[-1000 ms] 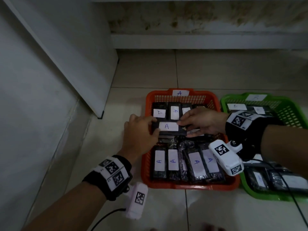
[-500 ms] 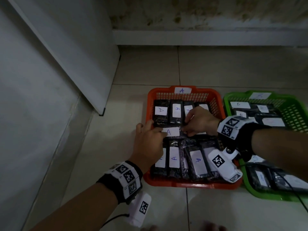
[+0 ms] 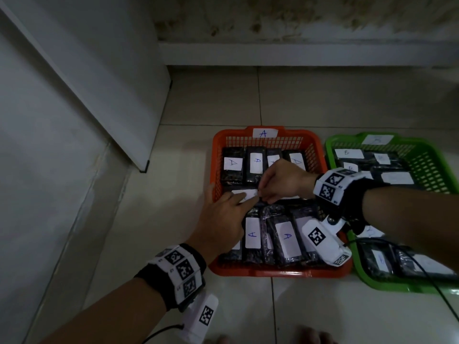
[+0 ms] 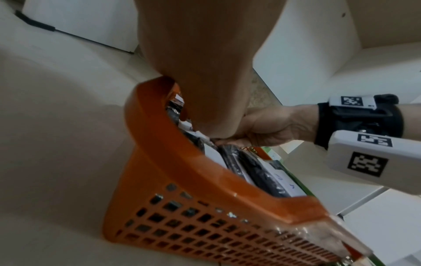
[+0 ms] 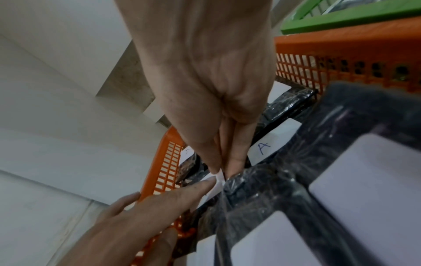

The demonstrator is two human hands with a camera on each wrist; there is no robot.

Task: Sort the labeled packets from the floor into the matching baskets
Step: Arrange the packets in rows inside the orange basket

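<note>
Packets labelled A fill most of the orange basket (image 3: 263, 141), in a row at its far edge and another at its near edge; one packet (image 3: 244, 194) lies crosswise between them. The left hand (image 3: 221, 219) presses it with straight fingers, while the right hand (image 3: 283, 181) pinches its label. The green basket (image 3: 422, 155), touching the orange one's right edge, also holds packets. No loose packets show on the floor (image 3: 323, 311), so sorting looks nearly finished. Room inside is tight; bare floor lies beyond the far edges.

Pale glossy floor tiles (image 3: 323, 95) meet a stained wall (image 3: 298, 18). A white panel (image 3: 87, 70) leans left; light is dim.
</note>
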